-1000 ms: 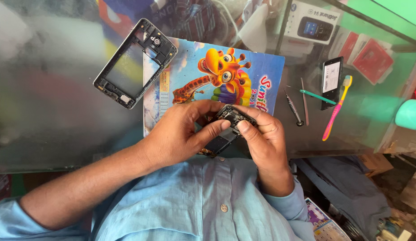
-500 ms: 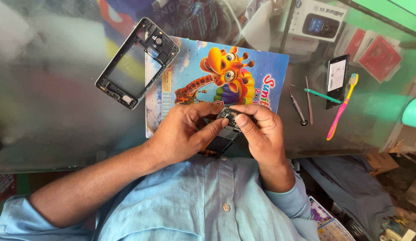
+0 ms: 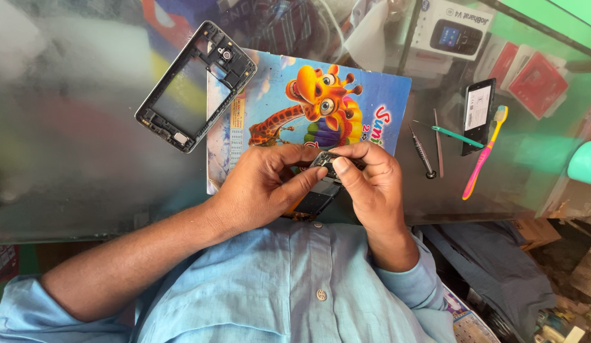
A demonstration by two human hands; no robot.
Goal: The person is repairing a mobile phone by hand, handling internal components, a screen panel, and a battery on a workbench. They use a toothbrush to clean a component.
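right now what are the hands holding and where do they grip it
Both hands hold a dark phone part: the left hand grips its left side, the right hand pinches its upper end.

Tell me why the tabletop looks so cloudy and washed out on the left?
Head view: the glass counter mirrors soft daylight, so a pale haze of glare spreads over its left part; items under the glass show dimly through it; the left hand, right hand, opened phone and giraffe book stay sharp and evenly lit, without hard shadows.

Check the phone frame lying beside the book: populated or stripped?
Stripped: the phone frame is hollow, the glass counter visible through its middle; only small parts remain at its ends.
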